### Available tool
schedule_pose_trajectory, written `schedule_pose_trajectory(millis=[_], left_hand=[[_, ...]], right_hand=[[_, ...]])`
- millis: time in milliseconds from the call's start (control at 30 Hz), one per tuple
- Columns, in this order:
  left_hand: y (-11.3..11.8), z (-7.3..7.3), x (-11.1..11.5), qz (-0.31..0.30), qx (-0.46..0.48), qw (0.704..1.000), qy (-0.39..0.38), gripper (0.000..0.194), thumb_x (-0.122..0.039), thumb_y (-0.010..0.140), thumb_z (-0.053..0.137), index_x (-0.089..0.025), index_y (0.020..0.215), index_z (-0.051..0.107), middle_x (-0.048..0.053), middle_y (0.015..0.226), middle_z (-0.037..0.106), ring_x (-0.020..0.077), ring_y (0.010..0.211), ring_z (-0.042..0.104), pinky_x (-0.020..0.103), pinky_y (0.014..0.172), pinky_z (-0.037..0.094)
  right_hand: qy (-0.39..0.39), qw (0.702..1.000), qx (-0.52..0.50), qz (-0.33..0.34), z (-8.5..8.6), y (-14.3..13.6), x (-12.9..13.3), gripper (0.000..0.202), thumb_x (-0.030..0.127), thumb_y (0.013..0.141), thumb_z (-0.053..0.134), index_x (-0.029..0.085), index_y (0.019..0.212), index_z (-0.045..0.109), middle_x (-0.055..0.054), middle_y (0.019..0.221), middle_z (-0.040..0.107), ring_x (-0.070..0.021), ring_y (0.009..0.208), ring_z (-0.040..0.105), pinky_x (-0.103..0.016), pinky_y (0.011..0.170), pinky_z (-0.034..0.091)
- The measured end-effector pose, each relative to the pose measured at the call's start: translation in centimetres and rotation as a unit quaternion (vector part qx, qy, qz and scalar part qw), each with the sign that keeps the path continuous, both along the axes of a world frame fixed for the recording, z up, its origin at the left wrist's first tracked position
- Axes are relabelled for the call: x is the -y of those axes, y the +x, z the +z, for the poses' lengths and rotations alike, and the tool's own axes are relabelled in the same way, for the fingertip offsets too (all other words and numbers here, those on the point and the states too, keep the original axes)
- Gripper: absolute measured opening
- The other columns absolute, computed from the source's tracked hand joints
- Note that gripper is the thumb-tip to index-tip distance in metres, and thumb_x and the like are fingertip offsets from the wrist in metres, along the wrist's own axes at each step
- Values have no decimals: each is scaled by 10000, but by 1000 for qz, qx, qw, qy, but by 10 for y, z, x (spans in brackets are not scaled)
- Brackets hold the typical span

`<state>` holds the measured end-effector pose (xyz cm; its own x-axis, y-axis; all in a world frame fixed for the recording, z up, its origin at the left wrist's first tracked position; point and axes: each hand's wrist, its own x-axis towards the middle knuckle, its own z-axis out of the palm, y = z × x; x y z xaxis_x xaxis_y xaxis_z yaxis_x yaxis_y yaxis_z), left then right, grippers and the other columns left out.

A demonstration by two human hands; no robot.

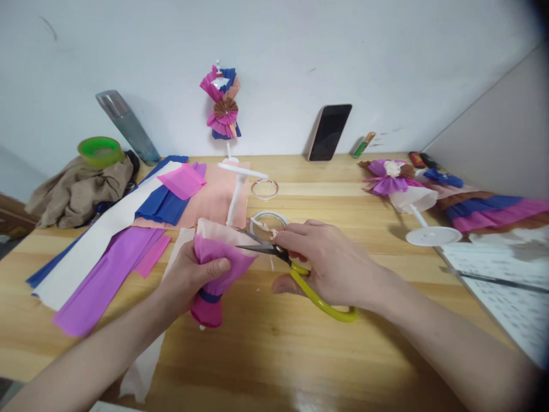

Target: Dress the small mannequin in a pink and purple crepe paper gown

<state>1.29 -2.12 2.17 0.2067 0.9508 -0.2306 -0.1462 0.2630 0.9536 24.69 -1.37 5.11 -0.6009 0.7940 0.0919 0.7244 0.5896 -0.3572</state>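
My left hand [189, 274] is closed round a small crepe-paper dress [221, 263], purple and magenta with a dark blue band and a pale upper edge. A white doll stand [235, 200] sticks out of it, pointing away from me. In my right hand [326, 257] is a pair of yellow-handled scissors [319, 303]. Their dark blades reach left to the pale edge of the dress; I cannot tell whether they touch it. A curled pale scrap [271, 231] lies by my right fingers, beside a roll of tape [281, 216].
Crepe-paper strips [107, 274] spread over the left side. A dressed stand [225, 111] and a phone [330, 133] are by the wall. At right lie another paper dress on a stand [433, 236] and a printed sheet [497, 297] with a pen [501, 280].
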Motion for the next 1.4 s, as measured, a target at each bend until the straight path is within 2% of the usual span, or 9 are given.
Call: schedule_pose_trajectory(millis=[133, 300, 433, 567, 933, 1133, 1267, 1400], left_hand=[[2, 2, 0, -15, 11, 999, 26, 325, -377, 536, 876, -193, 780, 767, 23, 639, 694, 147, 540, 587, 220, 491, 446], [0, -1, 1, 1, -2, 1000, 8, 286, -360, 513, 883, -188, 703, 756, 29, 635, 696, 148, 526, 582, 228, 496, 448], [-2, -2, 1, 6, -4, 1000, 5, 331, -359, 489, 897, -174, 727, 760, 32, 639, 696, 141, 532, 581, 215, 484, 455], [-1, -2, 1, 13, -5, 1000, 0, 364, -363, 465, 907, -155, 719, 752, 37, 653, 702, 136, 539, 587, 213, 491, 475], [2, 1, 2, 12, -18, 1000, 13, 386, -387, 466, 905, -160, 735, 747, 32, 674, 707, 140, 564, 599, 221, 505, 484], [0, 0, 1, -6, -25, 999, 21, 360, -428, 485, 895, -147, 593, 696, -9, 508, 610, 85, 457, 499, 189, 451, 428], [0, 0, 1, 9, -13, 1000, -1, 382, -395, 448, 913, -158, 697, 747, 10, 604, 683, 106, 515, 563, 192, 483, 464], [0, -1, 1, 19, -6, 1000, -9, 374, -379, 437, 920, -160, 675, 732, 1, 582, 675, 105, 509, 562, 187, 471, 464]], right_hand=[[-1, 1000, -5, 2, -3, 1, 1, 384, 517, 765, 705, 185, 945, 635, -60, 852, 652, -199, 670, 557, -298, 612, 338], [9, 999, -35, 14, -3, 2, 1, 343, 524, 775, 692, 199, 843, 609, -18, 742, 586, -164, 614, 492, -273, 568, 287], [9, 999, -47, 17, -3, 2, 1, 343, 509, 791, 685, 200, 718, 556, 4, 680, 530, -140, 579, 442, -267, 552, 257], [15, 998, -54, 16, -3, 3, 1, 372, 519, 788, 688, 199, 678, 533, 26, 626, 476, -127, 543, 392, -262, 540, 228], [29, 998, -58, 19, -4, 2, 1, 369, 518, 821, 648, 194, 679, 543, 29, 620, 459, -124, 543, 384, -254, 539, 222], [39, 997, -63, 21, -5, 2, 0, 329, 488, 842, 627, 192, 712, 571, 27, 628, 471, -121, 539, 388, -250, 542, 232], [34, 997, -73, 16, -6, 3, 0, 352, 483, 823, 661, 193, 667, 537, 38, 605, 455, -114, 529, 375, -249, 533, 228], [38, 996, -81, 19, -9, 3, -1, 369, 493, 826, 658, 196, 660, 515, 44, 586, 443, -108, 516, 356, -250, 520, 213]])
